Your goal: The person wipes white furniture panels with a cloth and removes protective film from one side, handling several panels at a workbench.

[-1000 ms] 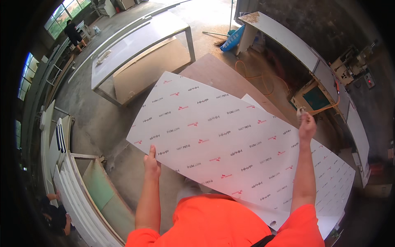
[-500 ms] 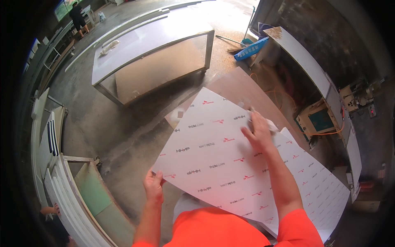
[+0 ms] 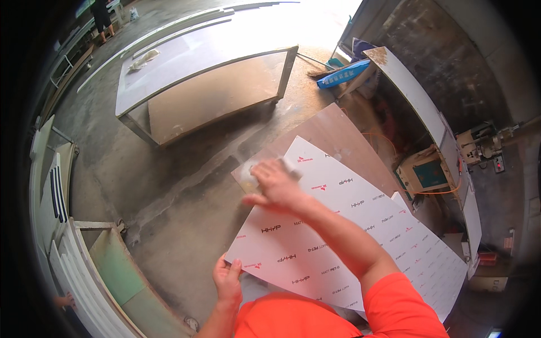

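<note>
While the left hand (image 3: 228, 276) closes on the near-left corner of the printed white panel (image 3: 310, 267), thumb on top, the right hand (image 3: 276, 183) reaches across its far-left edge, thumb spread from the fingers. Something pale and blurred shows beside that right hand; whether it is gripped, or whether the palm touches the panel, I cannot tell. Good handling here would mean a firm but light left pinch, so the corner neither bends nor swings. The right hand would do best flat and evenly pressed, careful where fingers overhang the edge. The panel lies in front of the body, overlapping a brown board (image 3: 360, 141); how much support that gives is unclear. A white-topped table (image 3: 197, 62) stands well apart beyond, and white strips (image 3: 84, 293) are stacked at lower left.
</note>
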### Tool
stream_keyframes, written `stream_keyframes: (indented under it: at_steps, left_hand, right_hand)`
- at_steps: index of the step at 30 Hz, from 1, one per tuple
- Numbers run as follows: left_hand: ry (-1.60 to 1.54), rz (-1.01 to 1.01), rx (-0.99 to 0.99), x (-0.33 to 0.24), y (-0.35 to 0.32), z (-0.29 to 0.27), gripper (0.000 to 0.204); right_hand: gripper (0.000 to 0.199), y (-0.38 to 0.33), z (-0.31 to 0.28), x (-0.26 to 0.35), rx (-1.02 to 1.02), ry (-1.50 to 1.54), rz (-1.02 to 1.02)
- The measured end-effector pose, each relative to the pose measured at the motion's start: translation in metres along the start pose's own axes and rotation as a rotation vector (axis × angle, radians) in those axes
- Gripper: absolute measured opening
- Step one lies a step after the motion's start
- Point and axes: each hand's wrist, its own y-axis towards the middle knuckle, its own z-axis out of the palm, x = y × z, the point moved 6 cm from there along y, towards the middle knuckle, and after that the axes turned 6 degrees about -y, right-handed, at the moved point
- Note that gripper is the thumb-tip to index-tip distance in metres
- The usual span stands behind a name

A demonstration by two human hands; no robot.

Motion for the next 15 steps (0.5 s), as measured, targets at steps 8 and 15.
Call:
stream_keyframes:
  at_steps: [8,15]
  left_hand:
    - [-0.019,0.011,0.0,0.005,0.001,-0.004,0.036]
    - [-0.006,0.03,0.031,0.0,0.002,0.002,0.034]
  right_hand:
    - [0.119,0.015,-0.004,-0.031,0.06,-0.304,0.189]
    - [0.125,0.017,-0.011,-0.06,-0.066,-0.143,0.258]
